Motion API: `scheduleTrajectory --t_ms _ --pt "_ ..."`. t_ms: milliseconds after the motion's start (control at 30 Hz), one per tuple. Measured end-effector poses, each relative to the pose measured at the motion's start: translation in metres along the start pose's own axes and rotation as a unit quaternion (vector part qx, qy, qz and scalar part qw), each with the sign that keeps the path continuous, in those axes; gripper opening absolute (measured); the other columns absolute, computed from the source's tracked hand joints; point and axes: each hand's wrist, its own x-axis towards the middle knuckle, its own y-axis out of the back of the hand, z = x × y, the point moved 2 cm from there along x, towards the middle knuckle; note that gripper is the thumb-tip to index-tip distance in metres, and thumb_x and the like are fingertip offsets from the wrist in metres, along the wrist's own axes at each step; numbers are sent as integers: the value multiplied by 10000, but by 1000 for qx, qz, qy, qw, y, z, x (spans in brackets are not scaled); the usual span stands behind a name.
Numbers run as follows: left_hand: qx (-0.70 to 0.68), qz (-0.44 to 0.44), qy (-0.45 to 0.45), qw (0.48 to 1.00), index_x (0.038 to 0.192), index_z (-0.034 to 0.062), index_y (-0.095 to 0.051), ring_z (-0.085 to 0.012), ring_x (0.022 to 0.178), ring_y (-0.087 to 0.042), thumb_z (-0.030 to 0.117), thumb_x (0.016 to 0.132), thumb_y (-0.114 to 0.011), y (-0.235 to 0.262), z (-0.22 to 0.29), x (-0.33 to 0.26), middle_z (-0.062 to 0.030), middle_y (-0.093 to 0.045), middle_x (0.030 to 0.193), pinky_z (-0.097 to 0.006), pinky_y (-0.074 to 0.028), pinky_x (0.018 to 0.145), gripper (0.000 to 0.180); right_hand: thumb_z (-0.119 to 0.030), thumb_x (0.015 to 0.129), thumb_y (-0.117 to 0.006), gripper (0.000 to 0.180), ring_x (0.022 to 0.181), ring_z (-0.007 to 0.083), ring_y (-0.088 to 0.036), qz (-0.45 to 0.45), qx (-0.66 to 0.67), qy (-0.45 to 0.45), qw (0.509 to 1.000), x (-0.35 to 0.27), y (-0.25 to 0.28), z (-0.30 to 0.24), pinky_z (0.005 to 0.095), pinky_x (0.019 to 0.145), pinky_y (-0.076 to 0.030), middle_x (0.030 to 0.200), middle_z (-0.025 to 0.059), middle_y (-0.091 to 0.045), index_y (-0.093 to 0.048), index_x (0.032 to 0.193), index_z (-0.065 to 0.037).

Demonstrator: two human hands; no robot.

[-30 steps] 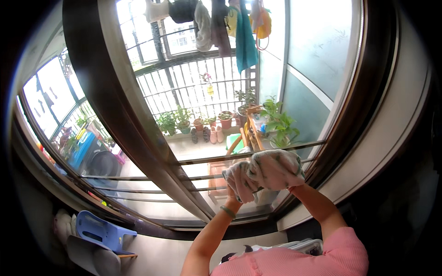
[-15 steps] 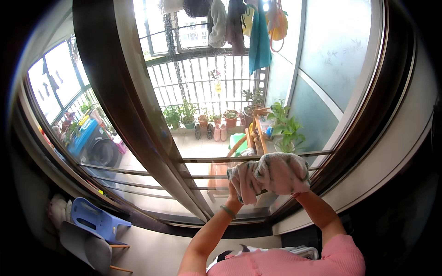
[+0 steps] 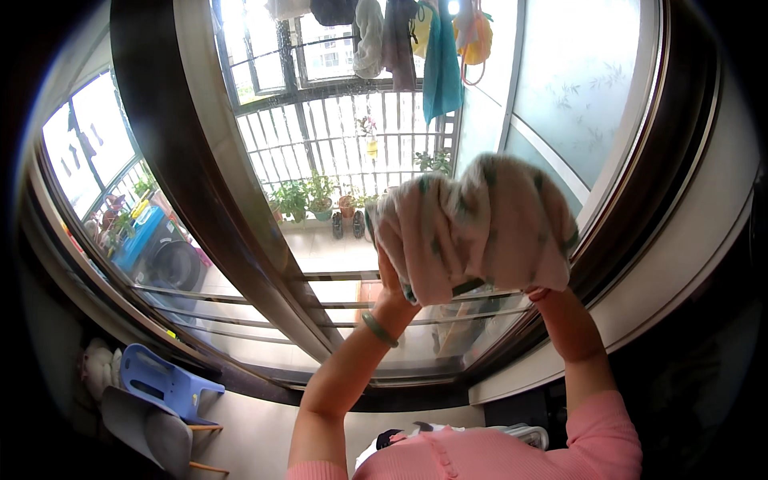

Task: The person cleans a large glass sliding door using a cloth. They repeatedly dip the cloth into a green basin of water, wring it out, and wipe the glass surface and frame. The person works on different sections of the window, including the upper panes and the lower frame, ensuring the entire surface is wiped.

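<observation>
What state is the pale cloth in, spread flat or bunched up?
Bunched up: the cloth falls in deep folds, with rounded humps along its top.

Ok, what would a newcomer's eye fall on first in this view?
Most likely the bunched pale cloth with green marks, held up large just right of the centre. After that, probably the teal cloth hanging at the top, right of the middle, and the blue plastic chair at the lower left.
</observation>
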Motion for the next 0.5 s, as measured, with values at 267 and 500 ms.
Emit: scheduleTrajectory --t_ms 267,500 --pt "-133 157 -134 969 1410 27 -306 -335 1311 -374 375 682 -777 8 -44 137 -192 -412 1391 -471 -280 1097 934 -222 948 -500 397 1248 217 -442 143 -131 163 968 138 59 -57 335 1068 -338 1348 87 -473 -478 1335 -133" --pt "162 284 -141 934 1386 128 -425 -337 1310 -330 381 887 -478 68 -22 307 -109 -454 1376 -502 -177 1130 562 -212 946 -508 396 1240 222 -453 200 -252 209 924 267 102 -101 338 1061 -347 1341 92 -482 -482 1332 -125"
